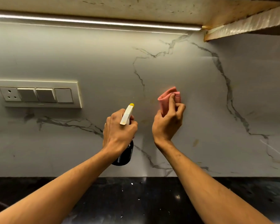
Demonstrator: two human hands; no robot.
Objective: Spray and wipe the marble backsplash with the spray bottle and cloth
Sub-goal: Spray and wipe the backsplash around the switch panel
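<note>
The left hand (118, 128) grips the spray bottle (127, 115) round its neck, fingers curled under the white head. Its yellow nozzle tip points up at the backsplash (200, 94), and the dark body hangs below the hand, above the back edge of the counter (152, 199). The right hand (166, 125), just beside it, pinches a folded pink cloth (166, 97) between thumb and fingers and holds it up against the marble. Whether the cloth actually touches the stone cannot be told. The two hands are close but apart, both raised over the middle of the counter's back edge.

The backsplash is grey-white with dark veins, and a small yellowish mark (195, 142) shows low on it, to the right of the right wrist. Toward the left end a cream switch plate (39, 94) with a socket and three rockers is set into the marble, well apart from the bottle. Above, a lit light strip (95, 21) runs under the cabinet (136, 5), and a rough wooden edge (249, 21) juts out at the upper right. The counter is black, flecked with white specks. Nothing stands between the hands and the marble.
</note>
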